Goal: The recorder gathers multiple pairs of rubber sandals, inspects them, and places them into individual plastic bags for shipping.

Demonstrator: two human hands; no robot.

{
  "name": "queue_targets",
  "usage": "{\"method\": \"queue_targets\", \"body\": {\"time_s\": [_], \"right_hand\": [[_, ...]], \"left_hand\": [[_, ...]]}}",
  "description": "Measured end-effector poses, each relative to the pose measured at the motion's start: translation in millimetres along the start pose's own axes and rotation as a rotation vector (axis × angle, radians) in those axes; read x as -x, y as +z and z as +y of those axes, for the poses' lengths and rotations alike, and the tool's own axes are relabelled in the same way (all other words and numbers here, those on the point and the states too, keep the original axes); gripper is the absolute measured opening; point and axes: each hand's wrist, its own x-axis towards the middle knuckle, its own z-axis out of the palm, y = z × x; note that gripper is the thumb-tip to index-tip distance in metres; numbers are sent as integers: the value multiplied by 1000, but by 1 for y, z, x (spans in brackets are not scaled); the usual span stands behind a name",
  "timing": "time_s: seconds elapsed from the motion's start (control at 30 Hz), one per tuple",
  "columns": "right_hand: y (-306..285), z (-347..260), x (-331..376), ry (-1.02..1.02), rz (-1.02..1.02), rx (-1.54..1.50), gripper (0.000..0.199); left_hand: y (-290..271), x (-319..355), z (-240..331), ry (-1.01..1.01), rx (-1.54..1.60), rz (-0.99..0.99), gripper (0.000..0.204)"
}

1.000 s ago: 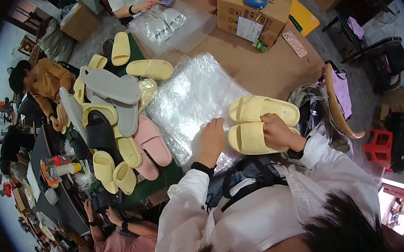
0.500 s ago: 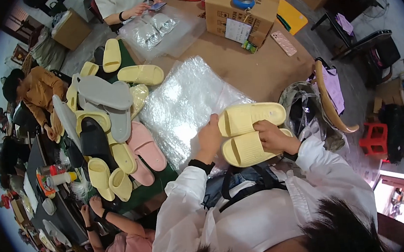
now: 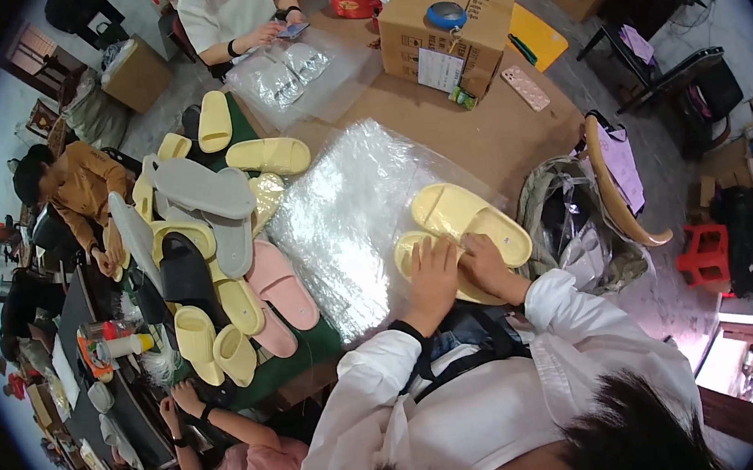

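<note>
In the head view, two yellow slippers lie side by side at the table's near edge, right of the clear plastic (image 3: 339, 230). The left hand (image 3: 434, 284) and right hand (image 3: 490, 264) both touch the lower slipper (image 3: 408, 250) — fingers bent over it, thumbs hidden, so I cannot tell whether either is clamped. The upper slipper (image 3: 447, 209) lies just beyond. Handling them well, I judge, means light fingers on the soft foam and both kept level — the plastic looks slick. At right, a sack (image 3: 630, 268) gapes, crumpled clear film (image 3: 585, 250) inside. The carton's (image 3: 411, 39) contents are hidden.
</note>
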Motion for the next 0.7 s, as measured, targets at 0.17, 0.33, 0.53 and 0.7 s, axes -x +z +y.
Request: {"method": "queue_targets", "body": {"time_s": [0.17,0.33,0.53,0.7], "right_hand": [[41,-2,-30,87,171,-54,19],[51,-3,-69,173,148,-28,22],[52,1,-66,217,473,-457,34],[-20,-48,-20,386,-310,-820,61]], "left_hand": [[-5,0,14,131,187,18,34],[-33,-2,41,110,518,31,26],[-79,-28,45,-69,670,-23,19],[-76,-52,10,-450,1050,215,26]]}}
